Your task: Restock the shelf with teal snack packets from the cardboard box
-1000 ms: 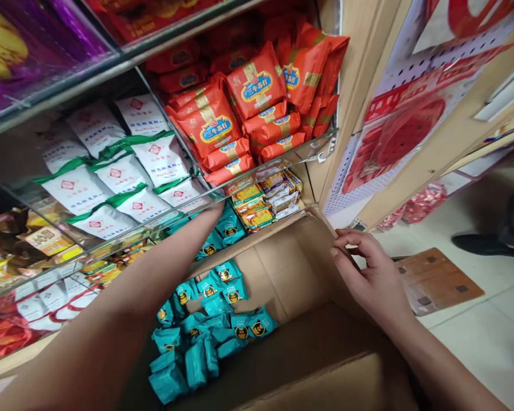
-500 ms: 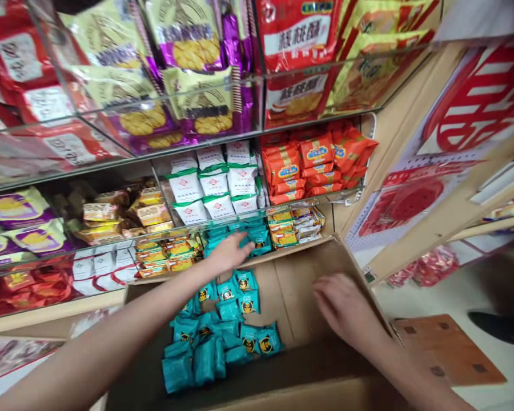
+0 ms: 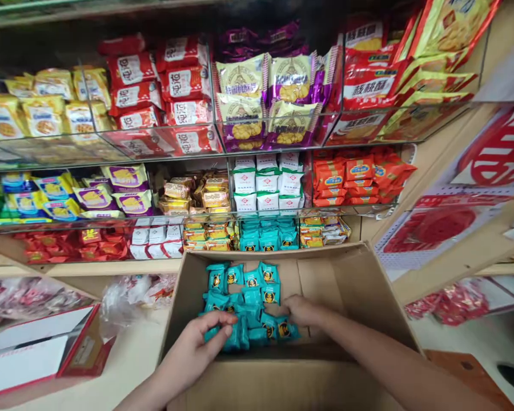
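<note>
Small teal snack packets (image 3: 252, 297) with a dark round emblem lie in the left part of a deep cardboard box (image 3: 325, 285). My left hand (image 3: 199, 342) hovers over the near left packets, its thumb and forefinger loosely curved with a gap between them and nothing visible in it. From the right, my right hand (image 3: 300, 311) reaches into the box. Its fingers stretch left over the packets at the pile's right edge, and their tips are partly hard to make out. Behind the box, matching teal packets (image 3: 269, 237) stand in rows on the lowest shelf.
Shelves with clear fronts hold white packets (image 3: 268, 182), orange-red packets (image 3: 346, 177) and yellow-purple biscuit bags (image 3: 265, 97). The box's far rim (image 3: 278, 251) stands close to the lowest shelf. A red-edged box (image 3: 81, 342) is at left; a brown board (image 3: 466, 371) lies on the floor at right.
My left hand has drawn back from the teal packets on the shelf to above the box. My right hand has moved left onto the packets. The view has shifted, showing more shelf at left.
</note>
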The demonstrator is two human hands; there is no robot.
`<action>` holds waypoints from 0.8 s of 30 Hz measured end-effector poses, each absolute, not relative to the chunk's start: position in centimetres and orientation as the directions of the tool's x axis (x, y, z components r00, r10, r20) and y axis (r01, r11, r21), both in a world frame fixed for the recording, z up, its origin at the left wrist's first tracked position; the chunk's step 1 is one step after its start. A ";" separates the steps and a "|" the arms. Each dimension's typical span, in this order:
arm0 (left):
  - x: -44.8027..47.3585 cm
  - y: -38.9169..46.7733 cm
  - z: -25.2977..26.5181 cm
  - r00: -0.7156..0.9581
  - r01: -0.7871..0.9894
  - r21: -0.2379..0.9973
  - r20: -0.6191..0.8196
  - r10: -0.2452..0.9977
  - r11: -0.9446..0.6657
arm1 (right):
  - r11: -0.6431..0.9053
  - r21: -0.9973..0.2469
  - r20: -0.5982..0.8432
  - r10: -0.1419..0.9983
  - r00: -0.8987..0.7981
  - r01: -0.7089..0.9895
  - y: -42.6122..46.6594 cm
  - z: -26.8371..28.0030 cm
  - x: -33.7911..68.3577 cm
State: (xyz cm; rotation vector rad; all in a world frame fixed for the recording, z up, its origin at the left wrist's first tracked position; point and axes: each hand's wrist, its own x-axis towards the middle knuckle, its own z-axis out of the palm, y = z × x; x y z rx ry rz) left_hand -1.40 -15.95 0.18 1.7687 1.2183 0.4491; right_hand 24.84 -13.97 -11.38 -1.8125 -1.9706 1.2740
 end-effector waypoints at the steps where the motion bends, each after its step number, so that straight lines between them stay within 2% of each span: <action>1: -1.1 -15.6 0.1 0.440 0.507 0.858 -0.179 0.880 -0.079 | -0.121 -0.706 -0.377 0.898 -0.225 0.697 -14.0 -10.8 25.3; 7: 4.1 -13.6 -0.8 0.488 0.256 0.966 -0.158 0.858 0.032 | -0.175 -0.895 -0.283 0.934 -0.217 0.411 -16.3 -5.1 27.3; 10: 6.4 -13.6 -0.8 0.571 0.280 0.954 -0.257 0.780 0.110 | -0.165 -0.953 -0.219 0.955 -0.199 0.256 -18.4 -2.8 26.9; 12: 7.3 -14.0 -0.6 0.616 0.312 0.932 -0.348 0.707 0.187 | -0.150 -0.978 -0.169 0.977 -0.133 0.145 -19.5 -2.1 26.3; 14: 7.7 -14.4 -0.4 0.612 0.309 0.926 -0.369 0.699 0.218 | -0.109 -0.990 -0.114 0.992 -0.052 0.093 -20.2 -1.9 26.1; 15: 7.9 -14.4 -0.1 0.596 0.283 0.941 -0.323 0.735 0.184 | -0.070 -0.992 -0.072 0.997 -0.016 0.108 -20.4 -1.8 26.1; 17: 8.1 -13.8 0.5 0.529 0.212 0.977 -0.129 0.839 0.017 | 0.017 -0.980 0.036 0.995 0.090 0.200 -20.6 -1.6 27.0; 20: 8.6 -11.2 1.9 0.354 0.152 0.966 0.145 0.924 -0.210 | 0.114 -0.897 0.270 0.906 0.326 0.427 -20.4 -1.1 30.2; 22: 9.2 -8.9 3.0 0.282 0.178 0.949 0.206 0.937 -0.262 | 0.122 -0.771 0.459 0.786 0.413 0.624 -20.2 -1.2 33.2; 24: 9.9 -6.6 3.8 0.280 0.200 0.949 0.184 0.942 -0.245 | 0.068 -0.612 0.603 0.684 0.410 0.788 -20.1 -1.9 36.2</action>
